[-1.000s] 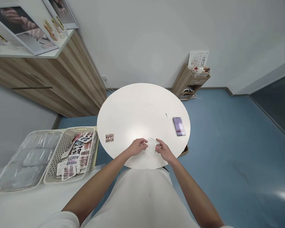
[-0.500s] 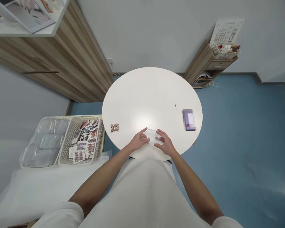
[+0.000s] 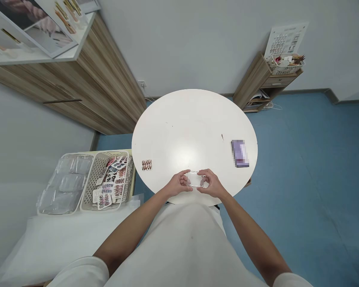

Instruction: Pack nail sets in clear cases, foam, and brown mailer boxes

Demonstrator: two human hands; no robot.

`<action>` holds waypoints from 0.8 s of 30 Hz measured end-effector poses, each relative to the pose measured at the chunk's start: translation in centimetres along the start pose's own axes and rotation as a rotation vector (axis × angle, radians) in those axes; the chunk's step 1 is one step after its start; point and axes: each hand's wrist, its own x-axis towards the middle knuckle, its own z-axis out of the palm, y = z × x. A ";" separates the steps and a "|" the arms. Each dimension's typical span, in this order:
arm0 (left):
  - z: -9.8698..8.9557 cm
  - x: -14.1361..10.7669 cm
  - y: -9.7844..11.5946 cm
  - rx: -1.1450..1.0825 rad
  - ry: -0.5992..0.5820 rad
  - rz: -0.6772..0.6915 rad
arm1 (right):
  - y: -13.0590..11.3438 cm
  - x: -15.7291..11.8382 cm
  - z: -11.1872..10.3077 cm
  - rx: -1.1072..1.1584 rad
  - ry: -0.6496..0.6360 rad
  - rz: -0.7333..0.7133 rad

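Note:
A small clear plastic box [image 3: 195, 179] is held between both hands close to the near edge of the white oval table [image 3: 194, 115]. My left hand [image 3: 178, 183] grips its left side, thumb and fingers closed on it. On the opposite side, my right hand [image 3: 211, 183] pinches the box in the same way. A card of brown press-on nails [image 3: 147, 165] lies on the table to the left, apart from my hands. The purple pack [image 3: 240, 153], blurred by large pixels, lies at the table's right side.
Left of the table, one white basket [image 3: 91, 187] holds several nail cards, and another holds clear plastic boxes [image 3: 67, 179]. A wooden cabinet [image 3: 107, 75] stands at the back left. At the back right is a small wooden shelf unit [image 3: 251, 79] with a basket on top.
The clear box has turned and tilted between my hands. Both hands now sit more evenly on its left and right sides. The whole view has shifted slightly.

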 end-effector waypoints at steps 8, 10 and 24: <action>0.6 -0.2 0.4 -0.016 -0.025 0.026 | -0.2 0.3 0.2 0.279 0.027 0.167; 0.5 -0.3 0.8 -0.004 -0.010 0.039 | -0.6 0.5 0.4 0.272 0.039 0.157; -1.2 -1.9 -0.8 0.027 0.049 0.016 | -2.1 -0.1 1.7 0.190 0.186 0.151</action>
